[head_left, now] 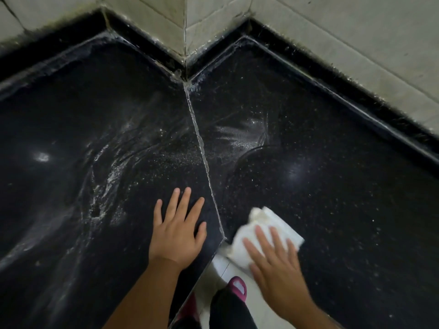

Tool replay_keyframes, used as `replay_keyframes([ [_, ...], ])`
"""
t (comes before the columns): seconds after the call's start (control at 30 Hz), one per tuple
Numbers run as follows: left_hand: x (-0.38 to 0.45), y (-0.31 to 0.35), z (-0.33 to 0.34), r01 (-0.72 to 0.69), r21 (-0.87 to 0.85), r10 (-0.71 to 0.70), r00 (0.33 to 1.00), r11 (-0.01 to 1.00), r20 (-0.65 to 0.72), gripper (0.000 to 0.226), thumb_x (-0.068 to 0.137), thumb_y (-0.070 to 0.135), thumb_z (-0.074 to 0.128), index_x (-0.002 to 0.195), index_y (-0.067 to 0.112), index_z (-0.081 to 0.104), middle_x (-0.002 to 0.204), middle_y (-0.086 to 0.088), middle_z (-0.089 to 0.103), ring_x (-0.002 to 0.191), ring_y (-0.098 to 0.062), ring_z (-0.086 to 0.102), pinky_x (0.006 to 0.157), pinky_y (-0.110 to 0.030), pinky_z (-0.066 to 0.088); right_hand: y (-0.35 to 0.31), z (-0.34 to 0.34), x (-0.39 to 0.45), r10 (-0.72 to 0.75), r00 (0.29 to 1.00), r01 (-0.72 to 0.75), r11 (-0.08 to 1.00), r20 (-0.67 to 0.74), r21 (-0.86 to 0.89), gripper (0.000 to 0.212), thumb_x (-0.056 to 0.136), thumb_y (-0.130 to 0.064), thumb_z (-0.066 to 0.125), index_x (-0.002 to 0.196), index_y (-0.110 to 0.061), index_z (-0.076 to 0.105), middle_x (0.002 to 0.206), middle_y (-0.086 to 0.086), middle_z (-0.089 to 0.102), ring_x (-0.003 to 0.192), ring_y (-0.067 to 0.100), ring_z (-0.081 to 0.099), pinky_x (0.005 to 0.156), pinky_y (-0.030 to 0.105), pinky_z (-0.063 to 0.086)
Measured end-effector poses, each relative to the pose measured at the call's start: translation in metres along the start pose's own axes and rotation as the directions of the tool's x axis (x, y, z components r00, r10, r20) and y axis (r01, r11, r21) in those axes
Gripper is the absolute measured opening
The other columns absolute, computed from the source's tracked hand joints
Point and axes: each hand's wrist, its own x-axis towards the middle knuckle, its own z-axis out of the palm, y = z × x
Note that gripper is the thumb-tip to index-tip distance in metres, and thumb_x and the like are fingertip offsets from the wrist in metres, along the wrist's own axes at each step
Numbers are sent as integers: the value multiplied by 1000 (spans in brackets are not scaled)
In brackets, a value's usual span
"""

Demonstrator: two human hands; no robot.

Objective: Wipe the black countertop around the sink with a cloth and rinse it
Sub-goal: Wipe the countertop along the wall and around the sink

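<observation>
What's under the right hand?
A white cloth, pressed flat on the black countertop by the right hand. The counter beneath the cloth is hidden.

Two hands are observed: one left hand [177,230] and one right hand [273,255]. One white cloth [263,224] is recorded. Two black countertop slabs [71,162] are counted, joined by one diagonal seam [202,148]. Two tiled wall faces [332,32] are noted behind the slabs. One pink slipper [237,287] is clearly seen on the floor; a second is only partly visible.
</observation>
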Motion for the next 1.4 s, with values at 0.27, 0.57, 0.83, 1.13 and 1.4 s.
replay_keyframes([
  [0.27, 0, 0, -2, 21, -50, -20, 1000, 999, 19, 51, 80, 38, 34, 119, 18, 60, 131, -13, 54, 126, -26, 31, 106, -44, 6, 94, -51, 68, 581, 808, -589, 795, 99, 146, 51, 97, -48, 8, 145, -34, -1, 156, -3, -9, 143, 23, -10, 113, 47, 0],
  [0.57, 0, 0, -4, 14, -28, -12, 998, 1000, 56, 48, 81, 39, 35, 123, 22, 52, 131, -12, 54, 127, -25, 31, 105, -45, 13, 3, -66, 194, 148, 983, -156, 986, 110, 66, 51, 99, -43, 9, 147, -32, -2, 156, -1, -17, 142, 28, -17, 112, 50, -8],
  [0.83, -1, -3, -6, 52, -13, -51, 994, 999, 100, 52, 96, 47, 5, 126, 26, 41, 136, -5, 48, 143, -12, -6, 110, -38, 2, 67, -19, 42, -48, 999, 48, 998, 13, 38, 47, 98, -45, 3, 139, -39, 25, 156, -15, 0, 144, 11, -8, 113, 33, 0],
  [1.13, -1, 3, -17, 84, 17, -85, 974, 996, 208, 51, 97, 46, 3, 127, 26, 38, 131, -8, 54, 127, -23, 31, 108, -39, 3, 132, -94, 201, 511, 854, -519, 829, 97, 210, 49, 101, -37, 16, 148, -33, 3, 156, -3, -12, 143, 28, -12, 113, 52, -2],
  [1.4, 7, -5, -22, 83, -69, -77, 994, 994, 80, 50, 97, 49, 8, 131, 25, 36, 121, -2, 62, 119, -22, 50, 103, -40, 33, 19, -71, 205, -137, 987, 136, 990, 78, 19, 52, 97, -44, 2, 147, -34, 11, 157, 0, -2, 144, 30, -4, 113, 52, 3],
])
